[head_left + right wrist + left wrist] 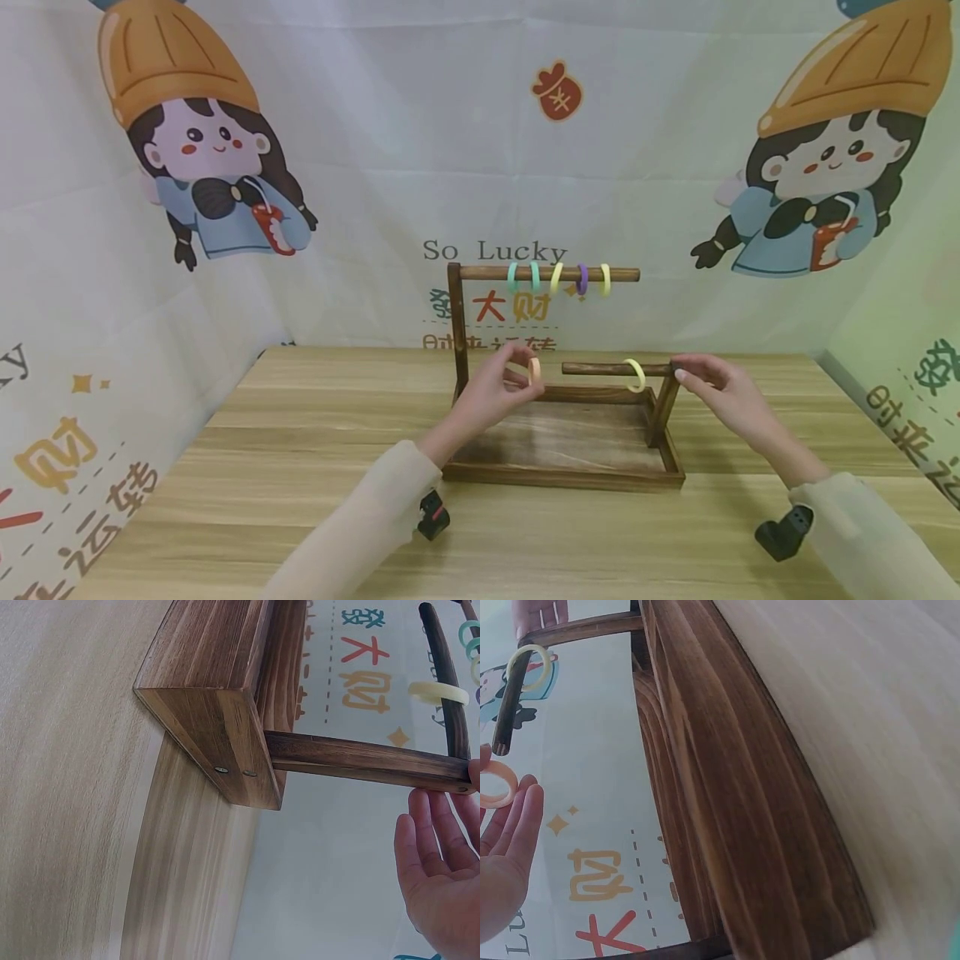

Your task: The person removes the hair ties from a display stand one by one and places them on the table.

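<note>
My left hand (487, 392) pinches a peach-coloured ring (535, 372) between thumb and fingers, upright and left of the free end of the lower bar (592, 368). That bar belongs to a dark wooden rack (562, 477) with a tray-like base. A pale yellow ring (636, 377) hangs on it near the short post (663, 408). At the top of this post my right hand (720, 387) grips the corner with thumb and fingertips. In the right wrist view, the other fingers (427, 825) extend beneath the post's end.
Green, yellow and purple rings hang along the upper bar (480, 273), which a tall post (457, 333) carries at the left. The rack stands on a wood-grain table (300, 433). A printed cloth (360, 167) hangs behind and at both sides.
</note>
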{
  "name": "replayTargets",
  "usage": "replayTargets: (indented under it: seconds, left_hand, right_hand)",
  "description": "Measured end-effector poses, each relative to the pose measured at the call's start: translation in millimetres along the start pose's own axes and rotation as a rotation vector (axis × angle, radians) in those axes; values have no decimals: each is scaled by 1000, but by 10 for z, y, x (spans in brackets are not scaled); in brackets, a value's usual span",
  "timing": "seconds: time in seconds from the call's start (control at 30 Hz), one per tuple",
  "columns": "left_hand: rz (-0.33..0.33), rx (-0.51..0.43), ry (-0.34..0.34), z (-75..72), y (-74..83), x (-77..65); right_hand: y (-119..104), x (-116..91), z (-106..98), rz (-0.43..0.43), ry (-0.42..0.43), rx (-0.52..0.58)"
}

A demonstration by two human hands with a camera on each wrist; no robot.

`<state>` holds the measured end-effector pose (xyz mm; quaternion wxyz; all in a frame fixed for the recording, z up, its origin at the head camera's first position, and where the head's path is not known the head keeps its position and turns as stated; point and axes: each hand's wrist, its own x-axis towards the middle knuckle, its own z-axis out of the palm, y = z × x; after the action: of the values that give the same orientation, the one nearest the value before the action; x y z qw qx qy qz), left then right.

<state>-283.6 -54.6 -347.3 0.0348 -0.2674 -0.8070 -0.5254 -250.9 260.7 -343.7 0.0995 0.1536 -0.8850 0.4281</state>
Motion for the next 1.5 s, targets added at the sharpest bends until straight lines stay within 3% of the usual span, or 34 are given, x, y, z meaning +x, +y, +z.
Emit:
replayTargets:
  seconds: [0.6, 1.07, 1.2, 1.4, 1.5]
  left_hand:
    - [98, -5, -28, -77, -74, -170]
    - [102, 51, -69, -137, -137, -334]
    - [105, 58, -80, -149, -92, -385]
    - [98, 39, -105, -201, 168, -495]
    - [104, 53, -114, -210, 81, -490]
  right_hand:
    - [-7, -9, 4, -4, 8, -1]
    - [-4, -7, 9, -6, 5, -1]
    - [-6, -10, 10, -12, 2, 14]
    - [7, -9, 5, -4, 2, 7]
    - [14, -6, 3, -9, 1, 6]
